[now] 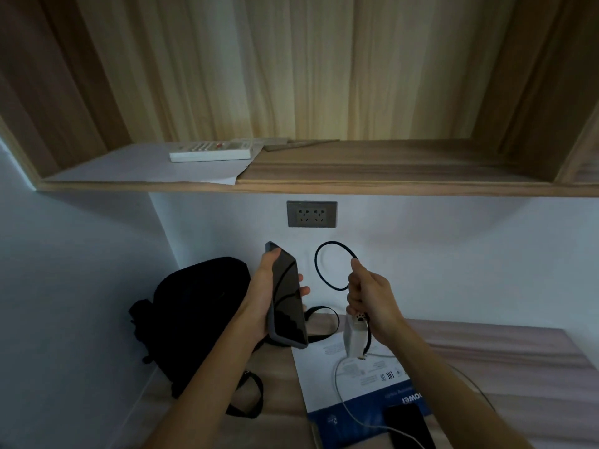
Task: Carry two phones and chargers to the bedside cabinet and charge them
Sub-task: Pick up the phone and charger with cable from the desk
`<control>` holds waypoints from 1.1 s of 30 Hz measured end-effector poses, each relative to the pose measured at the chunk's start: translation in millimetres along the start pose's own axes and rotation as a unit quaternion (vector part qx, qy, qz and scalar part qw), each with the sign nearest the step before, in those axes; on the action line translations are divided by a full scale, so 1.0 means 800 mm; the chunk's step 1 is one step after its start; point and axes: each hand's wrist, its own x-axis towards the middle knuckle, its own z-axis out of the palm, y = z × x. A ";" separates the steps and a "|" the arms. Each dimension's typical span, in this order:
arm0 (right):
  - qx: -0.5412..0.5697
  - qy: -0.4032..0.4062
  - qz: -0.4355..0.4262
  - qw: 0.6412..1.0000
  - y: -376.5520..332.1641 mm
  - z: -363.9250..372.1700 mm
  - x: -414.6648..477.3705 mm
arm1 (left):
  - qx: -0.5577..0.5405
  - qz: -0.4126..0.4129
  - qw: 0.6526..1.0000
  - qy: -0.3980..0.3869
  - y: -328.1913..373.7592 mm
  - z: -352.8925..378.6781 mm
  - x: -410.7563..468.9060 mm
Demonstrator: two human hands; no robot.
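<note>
My left hand [261,296] grips a dark phone [287,296] in a grey case, held upright with its screen facing right. My right hand [369,296] pinches the end of a black cable [325,280] that curls into a loop, and a white charger block [355,335] hangs from the same hand. A second dark phone [410,427] lies on the bedside cabinet top [502,354] at the bottom, with a white cable [346,403] running to it. A grey double wall socket [311,214] sits above my hands, with nothing plugged in.
A black backpack [194,315] leans in the left corner, straps trailing on the cabinet. A white and blue box [350,393] lies under the white cable. Overhead, a wooden shelf [356,186] holds a white remote control [210,150] on paper.
</note>
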 end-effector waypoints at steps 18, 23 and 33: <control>0.054 0.138 -0.008 0.989 -0.020 -0.045 -0.051 | 0.123 -0.041 0.988 -0.087 -0.040 0.052 0.045; 0.050 0.181 -0.023 0.982 -0.027 -0.071 -0.077 | 0.181 -0.031 0.975 -0.127 -0.055 0.080 0.038; 0.061 0.234 -0.053 0.969 -0.039 -0.149 -0.137 | 0.272 -0.011 0.946 -0.175 -0.074 0.154 -0.018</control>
